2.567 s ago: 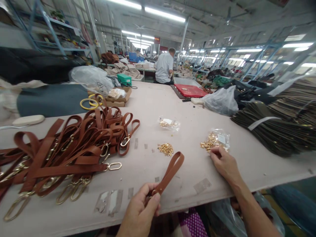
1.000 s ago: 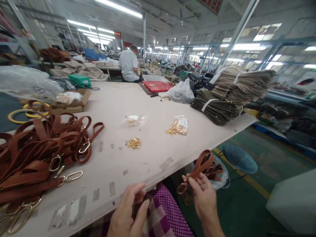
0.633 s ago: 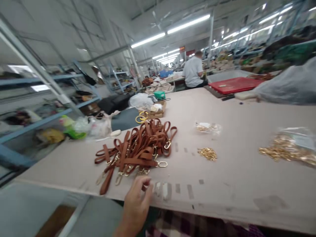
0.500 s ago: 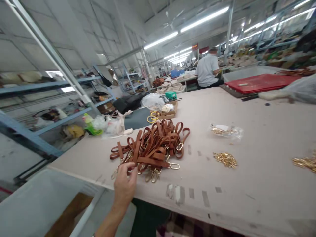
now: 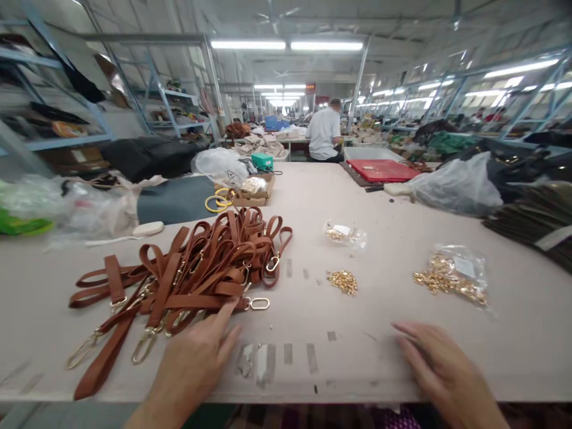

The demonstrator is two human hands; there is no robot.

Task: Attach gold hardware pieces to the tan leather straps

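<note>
The left hand (image 5: 196,351), fingers loosely uncurled, reaches the straps (image 5: 196,302) at eight o'clock, seemingly choosing one, which calls for a pinch; the unclenched right hand (image 5: 442,363) seems empty at four.

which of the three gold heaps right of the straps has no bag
The loose pile just in front of the far bagged heap; the right-hand heap lies partly in another bag.

Brown straps (image 5: 192,302), gold fittings (image 5: 343,282), seemingly purple cloth (image 5: 400,418)
</note>
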